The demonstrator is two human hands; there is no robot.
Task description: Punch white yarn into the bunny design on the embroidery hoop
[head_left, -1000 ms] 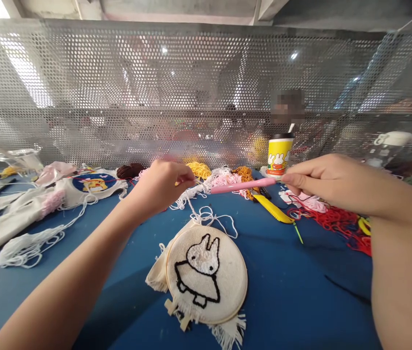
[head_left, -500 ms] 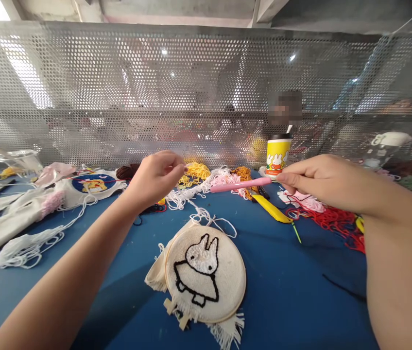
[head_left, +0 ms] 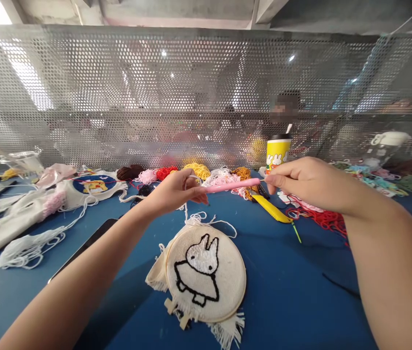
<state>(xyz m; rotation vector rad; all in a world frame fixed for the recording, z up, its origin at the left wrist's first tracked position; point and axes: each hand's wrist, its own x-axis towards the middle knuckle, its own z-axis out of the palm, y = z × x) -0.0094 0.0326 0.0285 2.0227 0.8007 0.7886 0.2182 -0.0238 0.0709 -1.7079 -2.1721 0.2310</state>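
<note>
While left fingers [head_left: 199, 193] and right fingers [head_left: 272, 181] pinch its ends, the slender pink tool [head_left: 233, 185] gleams.

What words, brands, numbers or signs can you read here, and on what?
No text is legible.
Yellow cup: rabbit pictures; no readable lettering, lower part behind the right hand.
Pink tool: no readable lettering.
Hooped cloth: stitched rabbit, no lettering.

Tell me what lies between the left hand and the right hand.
In the head view, a pink pen-like tool spans the stretch between the left hand and the right hand, its thin tip toward the latter.
</note>
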